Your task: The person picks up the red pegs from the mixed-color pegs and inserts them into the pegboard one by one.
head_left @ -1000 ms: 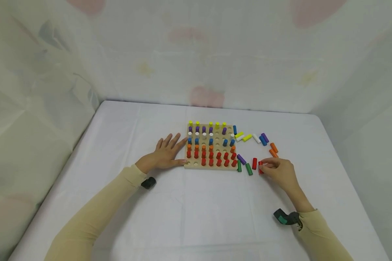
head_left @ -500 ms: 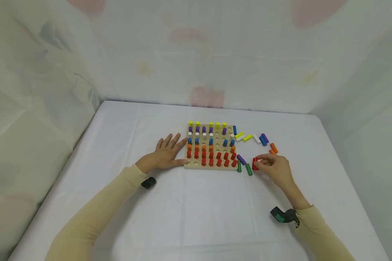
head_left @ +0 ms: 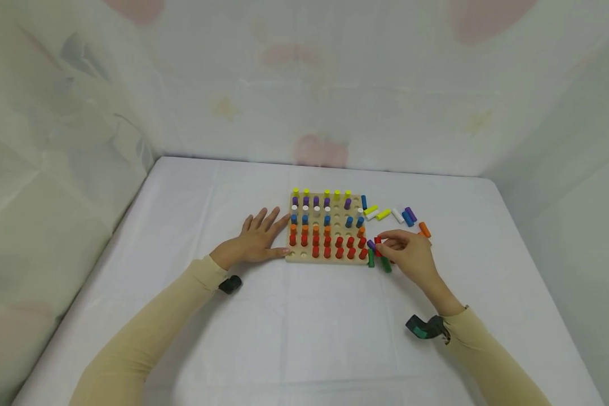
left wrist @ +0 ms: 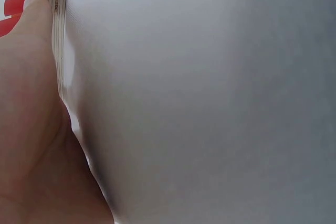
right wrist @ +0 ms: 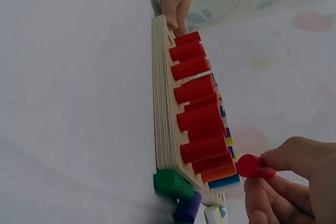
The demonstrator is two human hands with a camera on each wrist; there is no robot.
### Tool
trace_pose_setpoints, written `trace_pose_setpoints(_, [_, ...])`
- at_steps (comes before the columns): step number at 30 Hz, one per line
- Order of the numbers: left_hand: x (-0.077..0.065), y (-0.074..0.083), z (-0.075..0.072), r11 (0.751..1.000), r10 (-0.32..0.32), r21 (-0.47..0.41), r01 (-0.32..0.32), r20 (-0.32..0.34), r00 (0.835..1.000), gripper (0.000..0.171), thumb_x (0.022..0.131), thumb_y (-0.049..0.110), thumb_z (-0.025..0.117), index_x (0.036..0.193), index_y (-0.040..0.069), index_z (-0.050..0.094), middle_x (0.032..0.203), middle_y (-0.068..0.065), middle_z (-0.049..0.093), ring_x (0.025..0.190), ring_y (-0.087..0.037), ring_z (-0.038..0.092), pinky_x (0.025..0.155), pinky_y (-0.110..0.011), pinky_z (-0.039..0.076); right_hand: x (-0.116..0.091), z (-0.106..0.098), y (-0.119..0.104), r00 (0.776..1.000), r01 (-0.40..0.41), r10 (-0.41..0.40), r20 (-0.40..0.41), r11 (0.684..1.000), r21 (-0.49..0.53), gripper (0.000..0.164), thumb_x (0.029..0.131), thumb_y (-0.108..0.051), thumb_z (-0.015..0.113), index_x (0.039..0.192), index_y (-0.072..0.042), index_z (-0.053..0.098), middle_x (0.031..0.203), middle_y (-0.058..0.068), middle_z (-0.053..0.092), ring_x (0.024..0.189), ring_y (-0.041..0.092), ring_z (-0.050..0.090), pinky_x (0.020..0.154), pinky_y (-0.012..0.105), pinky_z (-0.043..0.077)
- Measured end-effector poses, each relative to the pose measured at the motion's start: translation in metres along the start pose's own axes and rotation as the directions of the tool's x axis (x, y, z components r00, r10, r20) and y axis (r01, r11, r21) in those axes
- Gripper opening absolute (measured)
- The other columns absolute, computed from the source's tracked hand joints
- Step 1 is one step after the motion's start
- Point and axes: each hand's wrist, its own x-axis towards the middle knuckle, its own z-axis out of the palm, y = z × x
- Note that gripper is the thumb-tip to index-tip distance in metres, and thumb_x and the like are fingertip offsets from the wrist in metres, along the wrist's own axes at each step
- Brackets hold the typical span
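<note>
In the head view a wooden peg board (head_left: 337,261) bears rows of red, orange, blue, white, purple and yellow pegs, with some bare holes. My left hand (head_left: 256,239) lies palm down on the table, fingers spread, its thumb and a fingertip touching the board's left edge. Between the thumb and fingers of my right hand (head_left: 411,256) is a red peg (right wrist: 251,166), close to the board's right front corner. A purple peg (head_left: 371,246) and a green peg (head_left: 371,258) lie under it by that corner. In the left wrist view my thumb (left wrist: 31,19) reaches the board edge.
Loose pegs lie right of the board: another green peg (head_left: 386,265), a yellow peg (head_left: 383,214), a white peg (head_left: 397,215), a blue peg (head_left: 408,219) and an orange peg (head_left: 424,229), among others. A white cloth (head_left: 284,332) covers the table; patterned curtains stand around it.
My right hand has moved left from the loose red pegs toward the board, with a red peg in its pinch. My left hand has stayed in place.
</note>
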Motion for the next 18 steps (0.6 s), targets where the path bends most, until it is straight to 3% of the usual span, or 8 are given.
trace_pose_setpoints(18, [-0.001, 0.001, -0.003, 1.0, -0.005, 0.008, 0.005, 0.01, 1.0, 0.092, 0.095, 0.067, 0.045, 0.16, 0.028, -0.006, 0.168, -0.012, -0.013, 0.154, -0.043, -0.013, 0.121, -0.067, -0.003, 0.013, 0.028, -0.035, 0.994, 0.103, -0.107, 0.039, 0.991, 0.09, 0.026, 0.087, -0.014, 0.076, 0.111, -0.004, 0.072, 0.09, 0.012, 0.073, 0.077, 0.016, 0.064, 0.068, 0.014, 0.053])
